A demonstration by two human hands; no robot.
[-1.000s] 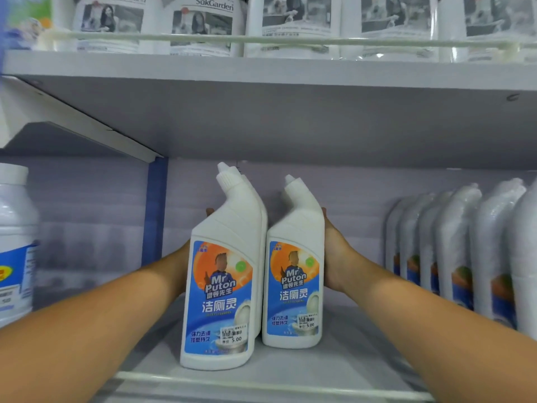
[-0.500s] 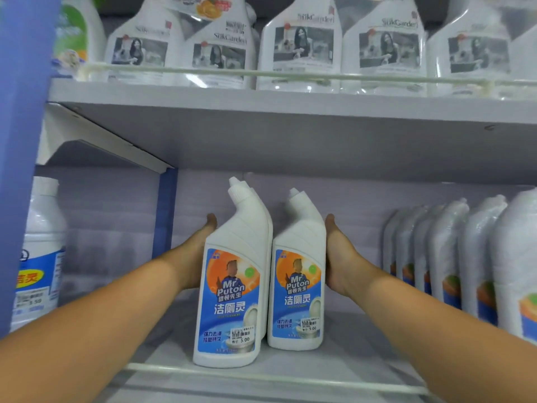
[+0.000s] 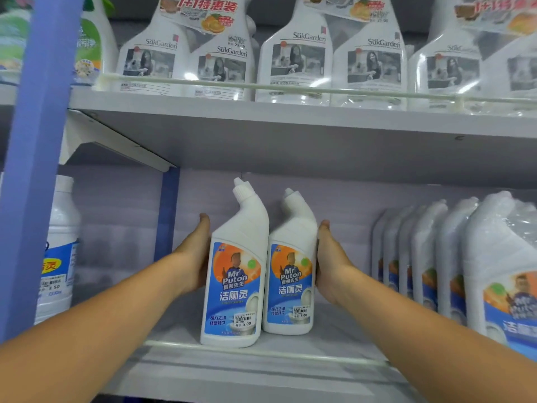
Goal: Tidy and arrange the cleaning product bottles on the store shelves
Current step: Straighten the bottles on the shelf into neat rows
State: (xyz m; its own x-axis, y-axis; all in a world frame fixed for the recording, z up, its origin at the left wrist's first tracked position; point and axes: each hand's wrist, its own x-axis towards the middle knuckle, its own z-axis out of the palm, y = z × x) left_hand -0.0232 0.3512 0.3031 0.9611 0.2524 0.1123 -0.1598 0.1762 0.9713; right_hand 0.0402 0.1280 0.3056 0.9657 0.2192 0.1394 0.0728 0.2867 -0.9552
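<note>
In the head view I cannot see my fingers well: those of my left hand (image 3: 195, 254) pass behind the left bottle (image 3: 236, 274), those of my right hand (image 3: 329, 263) behind the right bottle (image 3: 290, 271), so I cannot tell whether they curl; only flat palms press the outer sides. The wrapped bottles (image 3: 453, 257) at 3 o'clock are cut by the frame edge. Compared with half a second ago, the view sits lower and the upper shelf (image 3: 290, 117) with its SukGarden packs (image 3: 293, 59) shows more; my hands kept their places. Both white angled-neck bottles stand upright, touching, on the lower shelf (image 3: 261, 370) at centre, blue-orange labels facing me, behind the front rail (image 3: 319, 356).
</note>
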